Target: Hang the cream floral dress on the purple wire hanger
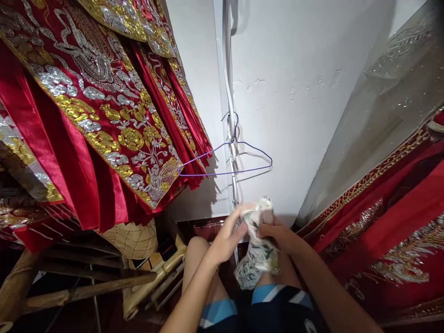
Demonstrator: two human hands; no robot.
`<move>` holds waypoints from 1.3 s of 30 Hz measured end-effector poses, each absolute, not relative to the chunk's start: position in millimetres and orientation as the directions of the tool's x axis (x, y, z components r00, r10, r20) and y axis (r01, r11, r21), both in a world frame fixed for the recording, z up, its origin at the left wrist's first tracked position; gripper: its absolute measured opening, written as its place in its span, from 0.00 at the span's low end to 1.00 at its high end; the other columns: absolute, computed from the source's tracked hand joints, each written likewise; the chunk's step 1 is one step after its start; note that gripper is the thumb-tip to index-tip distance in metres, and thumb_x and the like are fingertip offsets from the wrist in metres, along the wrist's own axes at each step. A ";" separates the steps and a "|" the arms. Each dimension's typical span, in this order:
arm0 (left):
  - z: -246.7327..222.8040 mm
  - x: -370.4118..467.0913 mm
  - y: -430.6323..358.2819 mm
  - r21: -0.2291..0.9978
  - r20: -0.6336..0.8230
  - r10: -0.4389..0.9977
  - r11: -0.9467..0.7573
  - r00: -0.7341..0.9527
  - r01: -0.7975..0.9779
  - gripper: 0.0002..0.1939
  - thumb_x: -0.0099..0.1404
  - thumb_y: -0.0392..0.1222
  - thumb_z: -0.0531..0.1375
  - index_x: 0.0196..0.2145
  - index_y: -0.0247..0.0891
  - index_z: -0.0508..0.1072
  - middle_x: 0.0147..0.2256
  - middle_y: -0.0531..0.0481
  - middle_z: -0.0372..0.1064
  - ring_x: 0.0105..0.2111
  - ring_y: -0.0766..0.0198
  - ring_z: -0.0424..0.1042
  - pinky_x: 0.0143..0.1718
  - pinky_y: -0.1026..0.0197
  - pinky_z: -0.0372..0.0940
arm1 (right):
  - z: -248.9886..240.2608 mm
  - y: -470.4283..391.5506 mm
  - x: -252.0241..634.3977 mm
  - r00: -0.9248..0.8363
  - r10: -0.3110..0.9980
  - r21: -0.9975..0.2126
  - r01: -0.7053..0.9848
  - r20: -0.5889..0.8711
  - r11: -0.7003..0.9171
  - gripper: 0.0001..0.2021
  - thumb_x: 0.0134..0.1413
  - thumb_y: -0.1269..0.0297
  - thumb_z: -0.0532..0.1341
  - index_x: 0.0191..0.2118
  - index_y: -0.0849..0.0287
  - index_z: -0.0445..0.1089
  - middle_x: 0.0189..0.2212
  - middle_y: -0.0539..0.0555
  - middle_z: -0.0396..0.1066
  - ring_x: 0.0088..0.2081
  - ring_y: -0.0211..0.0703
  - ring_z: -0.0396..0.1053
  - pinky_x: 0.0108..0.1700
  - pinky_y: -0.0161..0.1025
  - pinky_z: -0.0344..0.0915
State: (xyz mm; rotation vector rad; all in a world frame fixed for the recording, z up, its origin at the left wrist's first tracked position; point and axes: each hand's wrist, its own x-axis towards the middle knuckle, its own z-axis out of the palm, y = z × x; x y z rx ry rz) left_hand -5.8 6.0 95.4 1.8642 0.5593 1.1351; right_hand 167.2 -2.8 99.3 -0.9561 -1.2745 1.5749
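Observation:
A white cloth with a dark green leafy print is bunched up over my lap, partly blurred. My left hand grips its left side, the thumb lying across the fabric. On the other side my right hand pinches the cloth near its top, and some of those fingers are hidden behind the folds. Beyond both hands, a purple wire hanger hangs bare from a white strap against the wall.
Red garments with gold and silver embroidery hang at the left. More red embroidered fabric spreads along the right. Bamboo furniture stands at the lower left, near a tan quilted item. A white wall rises ahead.

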 end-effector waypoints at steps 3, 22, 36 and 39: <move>68.2 -15.2 6.3 0.843 0.334 0.666 -0.528 0.667 0.105 0.17 0.71 0.51 0.55 0.46 0.39 0.77 0.41 0.44 0.76 0.41 0.54 0.74 0.46 0.57 0.68 | 130.7 5.7 193.5 -0.496 0.868 -0.999 0.009 0.033 0.043 0.01 0.35 0.70 0.62 0.22 0.61 0.70 0.19 0.49 0.66 0.22 0.38 0.61 0.24 0.34 0.58; 153.4 -126.7 52.2 0.463 0.511 0.840 -0.449 0.184 0.764 0.19 0.64 0.53 0.55 0.33 0.36 0.78 0.36 0.46 0.78 0.36 0.54 0.72 0.40 0.60 0.64 | 119.6 144.8 212.3 -0.070 0.897 -0.766 0.493 0.437 0.412 0.07 0.44 0.67 0.54 0.22 0.60 0.68 0.22 0.50 0.68 0.26 0.39 0.60 0.29 0.34 0.54; 216.9 -77.4 110.1 0.292 0.583 0.776 -0.476 0.240 0.829 0.13 0.69 0.49 0.51 0.32 0.38 0.65 0.28 0.50 0.66 0.28 0.62 0.64 0.31 0.62 0.55 | 146.4 96.2 222.5 -0.093 0.918 -0.813 0.437 0.386 0.386 0.07 0.43 0.65 0.54 0.21 0.60 0.66 0.19 0.48 0.64 0.23 0.37 0.60 0.26 0.33 0.53; 219.6 -67.5 122.0 0.280 0.651 0.706 -0.564 0.278 0.777 0.12 0.68 0.42 0.51 0.46 0.36 0.68 0.39 0.45 0.72 0.36 0.58 0.70 0.39 0.59 0.61 | 146.2 88.9 217.6 -0.158 0.884 -0.791 0.399 0.440 0.464 0.10 0.44 0.68 0.55 0.27 0.61 0.73 0.26 0.52 0.72 0.30 0.41 0.68 0.31 0.34 0.59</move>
